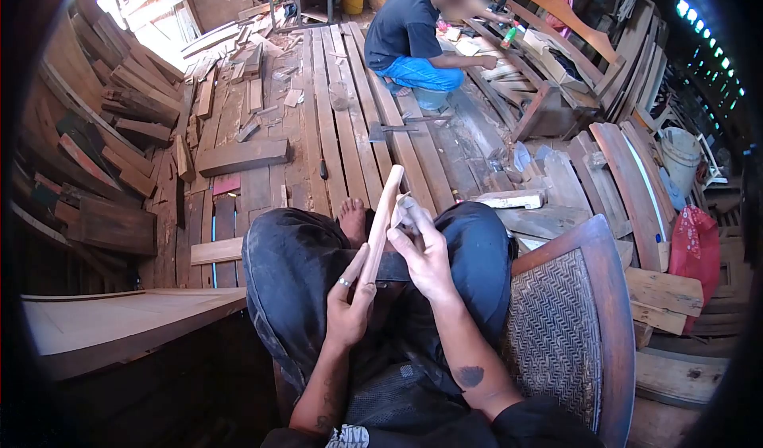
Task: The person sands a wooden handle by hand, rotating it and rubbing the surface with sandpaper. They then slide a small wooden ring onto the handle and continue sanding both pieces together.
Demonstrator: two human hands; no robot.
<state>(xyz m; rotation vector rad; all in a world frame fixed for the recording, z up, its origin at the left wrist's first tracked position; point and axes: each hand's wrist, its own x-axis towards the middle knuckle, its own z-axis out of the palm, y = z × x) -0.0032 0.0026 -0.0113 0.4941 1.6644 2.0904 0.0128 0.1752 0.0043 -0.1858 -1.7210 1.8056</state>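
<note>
A slim, pale wooden piece (385,213) with a rounded top end slants upward over my lap. My left hand (350,303) grips its lower part, a ring on one finger. Close to the wood's upper right side, my right hand (427,259) is closed on a crumpled greyish sheet (410,213), which looks like folded sandpaper. Its fingertips are right at the edge of the wood. Behind the hands, a dark flat bar (392,267) shows between my knees. One bare foot (352,219) rests on the planks.
A woven-cane chair panel (552,321) stands at my right, a pale board (131,321) at my left. Ahead, a person (409,38) sits low beside stacked wood. A hammer-like tool (381,131) and a thick block (242,157) lie on the plank floor (322,90).
</note>
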